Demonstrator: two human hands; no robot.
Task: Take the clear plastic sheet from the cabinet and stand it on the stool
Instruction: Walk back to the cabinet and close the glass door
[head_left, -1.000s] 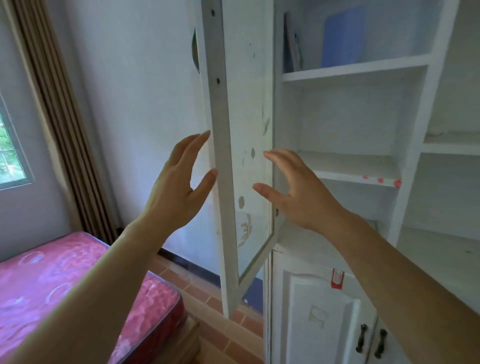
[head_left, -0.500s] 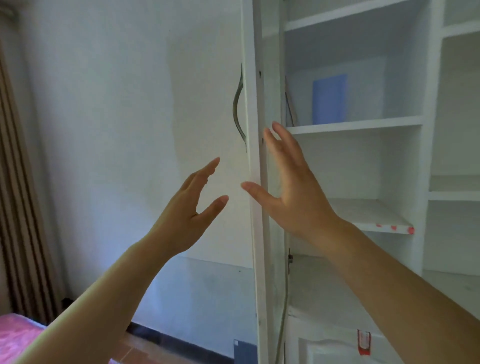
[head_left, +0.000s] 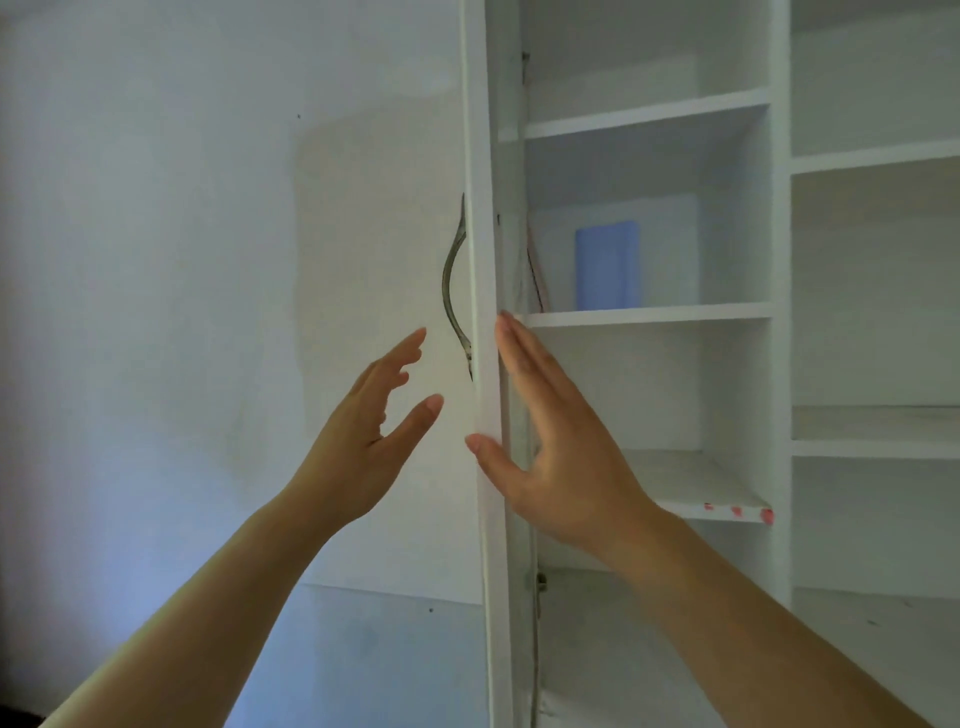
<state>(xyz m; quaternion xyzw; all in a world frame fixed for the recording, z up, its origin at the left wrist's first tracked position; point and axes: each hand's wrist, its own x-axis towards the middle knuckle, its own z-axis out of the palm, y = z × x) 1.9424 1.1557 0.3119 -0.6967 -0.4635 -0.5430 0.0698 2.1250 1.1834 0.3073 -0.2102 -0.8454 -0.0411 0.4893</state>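
Observation:
A white cabinet (head_left: 779, 260) stands open, its door (head_left: 485, 467) swung out edge-on toward me. On a middle shelf (head_left: 649, 314) a clear plastic sheet (head_left: 670, 249) leans upright against the back, with a blue panel (head_left: 605, 265) showing in it. My right hand (head_left: 556, 447) is open just right of the door edge, fingers flat along it and thumb at the edge, well below the sheet. My left hand (head_left: 374, 436) is open on the door's left side, below the curved metal handle (head_left: 454, 291). No stool is in view.
A thin dark-edged item (head_left: 535, 275) leans at the left end of the sheet's shelf. A lower shelf carries red marks on its front edge (head_left: 737, 512). More white shelves (head_left: 872, 441) lie to the right. A pale wall (head_left: 156, 312) fills the left.
My view has tilted upward, so the bed and curtain have left the frame. Both hands have risen along the door edge, and the right hand is now close against it.

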